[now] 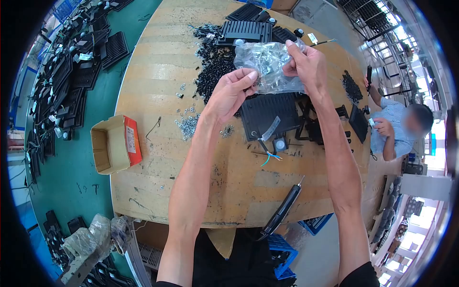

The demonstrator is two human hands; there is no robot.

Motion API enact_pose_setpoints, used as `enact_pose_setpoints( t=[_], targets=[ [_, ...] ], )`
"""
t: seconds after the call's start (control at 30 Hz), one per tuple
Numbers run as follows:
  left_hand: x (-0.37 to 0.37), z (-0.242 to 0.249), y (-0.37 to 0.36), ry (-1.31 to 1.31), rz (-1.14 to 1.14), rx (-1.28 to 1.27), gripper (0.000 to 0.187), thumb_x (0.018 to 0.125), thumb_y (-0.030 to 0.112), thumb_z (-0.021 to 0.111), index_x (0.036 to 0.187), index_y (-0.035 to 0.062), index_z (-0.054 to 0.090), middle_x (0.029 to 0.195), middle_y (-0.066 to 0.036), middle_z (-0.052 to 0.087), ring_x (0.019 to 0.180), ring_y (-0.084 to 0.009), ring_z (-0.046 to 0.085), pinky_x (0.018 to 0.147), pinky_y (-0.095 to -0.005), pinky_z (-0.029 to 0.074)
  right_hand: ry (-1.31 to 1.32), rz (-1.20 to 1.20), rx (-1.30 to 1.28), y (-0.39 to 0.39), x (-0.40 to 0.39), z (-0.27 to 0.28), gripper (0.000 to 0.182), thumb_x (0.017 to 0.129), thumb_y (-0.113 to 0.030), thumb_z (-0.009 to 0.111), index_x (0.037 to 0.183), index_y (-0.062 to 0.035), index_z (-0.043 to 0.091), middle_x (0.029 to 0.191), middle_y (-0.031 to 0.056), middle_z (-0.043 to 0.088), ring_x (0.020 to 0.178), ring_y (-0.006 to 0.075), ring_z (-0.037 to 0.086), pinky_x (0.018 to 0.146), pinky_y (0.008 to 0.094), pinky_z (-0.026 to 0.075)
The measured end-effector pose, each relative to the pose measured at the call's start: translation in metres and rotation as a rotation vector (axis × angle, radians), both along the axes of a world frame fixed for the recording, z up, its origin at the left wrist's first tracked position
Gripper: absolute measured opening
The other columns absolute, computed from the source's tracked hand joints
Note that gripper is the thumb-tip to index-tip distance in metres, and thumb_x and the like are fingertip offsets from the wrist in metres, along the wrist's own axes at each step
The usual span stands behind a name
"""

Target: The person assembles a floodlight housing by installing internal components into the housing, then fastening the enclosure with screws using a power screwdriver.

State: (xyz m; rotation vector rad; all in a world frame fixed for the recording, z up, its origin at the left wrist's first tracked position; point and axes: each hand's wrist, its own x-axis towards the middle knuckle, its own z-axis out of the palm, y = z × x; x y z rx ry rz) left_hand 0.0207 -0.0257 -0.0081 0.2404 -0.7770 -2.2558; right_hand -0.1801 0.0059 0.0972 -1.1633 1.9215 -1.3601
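A clear plastic bag [270, 64] with small shiny parts inside is stretched between my two hands over the table. My left hand [230, 91] pinches its lower left edge between thumb and fingers. On the other side, my right hand [308, 67] grips the bag's upper right edge. Under the bag lies a black finned lamp housing [270, 115] with a round sensor [279, 144] and loose wire ends. A heap of black screws [208, 71] spreads beside my left hand, with a scatter of metal washers [189, 125] nearer to me.
An open cardboard box [110, 148] stands at the table's left edge. An electric screwdriver [284, 205] lies at the front edge. More black housings [246, 32] sit at the back. A co-worker [401, 124] holds a tool at the right. Many lamps lie on the green surface [103, 119].
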Motion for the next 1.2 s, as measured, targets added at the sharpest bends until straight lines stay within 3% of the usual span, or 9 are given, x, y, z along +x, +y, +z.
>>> enact_pose_setpoints(
  t=[0.13, 0.33, 0.43, 0.5, 0.53, 0.67, 0.77, 0.93, 1.2],
  targets=[
    [0.006, 0.000, 0.001, -0.058, 0.032, -0.008, 0.022, 0.108, 0.019, 0.065, 0.122, 0.0015, 0.069, 0.107, -0.001, 0.071, 0.094, -0.0084, 0.063, 0.084, -0.0254, 0.052, -0.016, -0.010, 0.015, -0.006, 0.003, 0.004, 0.043, 0.100, -0.035, 0.074, 0.074, -0.0036, 0.062, 0.066, 0.0023, 0.061, 0.059, 0.0129, 0.069, 0.054, 0.0282, 0.060],
    [-0.001, 0.022, 0.009, -0.364, 0.141, -0.218, 0.028, 0.102, 0.025, 0.075, 0.118, 0.0019, 0.074, 0.096, -0.002, 0.074, 0.086, -0.0060, 0.061, 0.077, -0.0233, 0.050, 0.025, 0.022, -0.020, -0.008, 0.013, -0.005, 0.051, 0.098, -0.041, 0.072, 0.077, 0.0053, 0.068, 0.060, 0.0101, 0.067, 0.053, 0.0177, 0.069, 0.052, 0.0307, 0.059],
    [-0.005, 0.022, 0.005, -0.395, 0.226, -0.160, 0.023, 0.099, 0.023, 0.080, 0.109, 0.0024, 0.078, 0.088, -0.001, 0.074, 0.079, -0.0060, 0.061, 0.073, -0.0236, 0.049, 0.021, 0.083, 0.002, -0.004, 0.015, -0.004, 0.058, 0.096, -0.049, 0.076, 0.088, 0.0078, 0.072, 0.070, 0.0110, 0.071, 0.063, 0.0170, 0.070, 0.061, 0.0301, 0.059],
    [-0.005, 0.014, -0.002, -0.422, 0.257, -0.146, 0.020, 0.098, 0.021, 0.081, 0.104, 0.0021, 0.079, 0.084, 0.000, 0.073, 0.076, -0.0063, 0.060, 0.072, -0.0239, 0.049, 0.269, 0.233, -0.138, 0.002, 0.028, -0.015, 0.063, 0.093, -0.055, 0.078, 0.101, 0.0079, 0.073, 0.085, 0.0106, 0.073, 0.078, 0.0147, 0.068, 0.073, 0.0294, 0.057],
    [-0.005, 0.007, -0.007, -0.399, 0.260, -0.149, 0.019, 0.097, 0.020, 0.082, 0.102, 0.0019, 0.079, 0.084, 0.000, 0.073, 0.075, -0.0064, 0.060, 0.070, -0.0234, 0.050, 0.422, 0.250, -0.062, 0.012, 0.033, -0.014, 0.057, 0.095, -0.049, 0.079, 0.111, 0.0054, 0.074, 0.094, 0.0079, 0.072, 0.086, 0.0124, 0.062, 0.079, 0.0281, 0.053],
    [-0.007, 0.008, -0.009, -0.490, 0.284, -0.129, 0.020, 0.095, 0.021, 0.084, 0.096, 0.0015, 0.078, 0.084, -0.002, 0.073, 0.071, -0.0065, 0.060, 0.067, -0.0211, 0.049, 0.247, 0.410, 0.006, 0.010, 0.010, -0.033, 0.027, 0.097, -0.025, 0.078, 0.107, 0.0004, 0.074, 0.086, 0.0039, 0.071, 0.074, 0.0135, 0.061, 0.069, 0.0309, 0.051],
    [-0.007, 0.001, -0.011, -0.471, 0.312, -0.109, 0.025, 0.092, 0.025, 0.086, 0.089, 0.0011, 0.078, 0.077, -0.001, 0.072, 0.066, -0.0048, 0.057, 0.061, -0.0211, 0.043, 0.341, 0.370, -0.109, 0.011, 0.007, -0.035, 0.021, 0.100, -0.020, 0.075, 0.103, 0.0007, 0.071, 0.083, 0.0045, 0.069, 0.072, 0.0131, 0.059, 0.067, 0.0311, 0.050],
    [-0.008, 0.013, -0.010, -0.479, 0.281, -0.163, 0.026, 0.095, 0.026, 0.083, 0.091, 0.0012, 0.078, 0.075, -0.001, 0.072, 0.066, -0.0049, 0.056, 0.061, -0.0204, 0.042, 0.420, 0.264, -0.203, 0.014, 0.002, -0.031, 0.021, 0.103, -0.019, 0.071, 0.100, 0.0012, 0.067, 0.080, 0.0048, 0.066, 0.072, 0.0114, 0.058, 0.068, 0.0297, 0.050],
    [-0.002, 0.013, 0.013, -0.541, 0.228, -0.341, 0.026, 0.102, 0.017, 0.073, 0.122, -0.0006, 0.071, 0.103, -0.003, 0.074, 0.088, -0.0062, 0.062, 0.082, -0.0233, 0.050, 0.334, 0.254, -0.107, 0.013, -0.004, -0.026, 0.018, 0.106, -0.018, 0.067, 0.101, -0.0007, 0.066, 0.086, -0.0041, 0.060, 0.079, 0.0049, 0.052, 0.074, 0.0235, 0.046]
  ],
)
